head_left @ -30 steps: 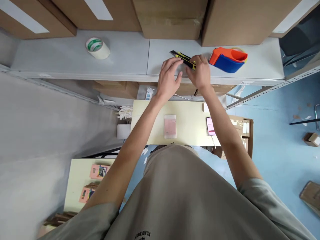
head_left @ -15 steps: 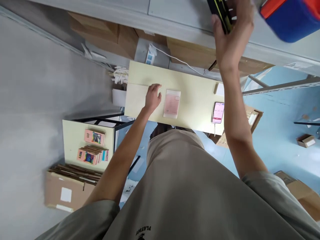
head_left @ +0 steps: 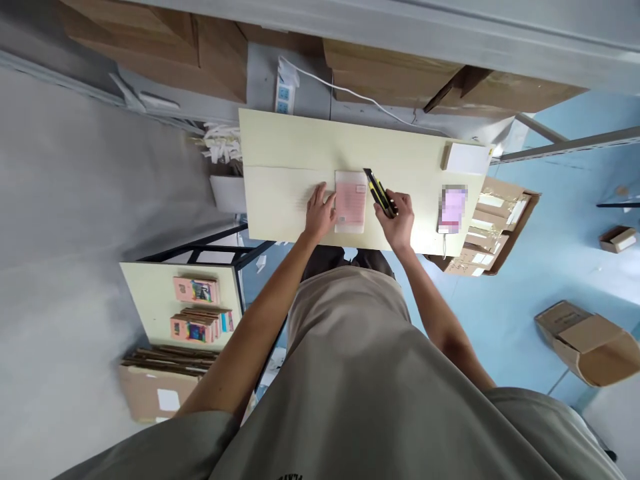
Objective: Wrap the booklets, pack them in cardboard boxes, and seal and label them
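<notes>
A pink, flat packet in a clear wrapper (head_left: 351, 203) lies on the pale yellow table (head_left: 280, 143). My left hand (head_left: 321, 212) rests beside it, fingers spread, with the fingertips at the packet's left edge. In my right hand (head_left: 399, 220) is a black and yellow utility knife (head_left: 381, 193), its blade end pointing up and left toward the packet's upper right corner. The knife is held just right of the packet, apart from it.
At the table's right lie a phone (head_left: 453, 210) with a cable and a white box (head_left: 467, 159). A power strip (head_left: 285, 97) and cardboard boxes (head_left: 390, 73) sit behind. A side table (head_left: 143, 293) at left bears pink boxed items (head_left: 195, 327).
My right hand has come down from the upper shelf with the utility knife to the packet's right side. My left hand has moved closer to the packet. The camera view has tilted.
</notes>
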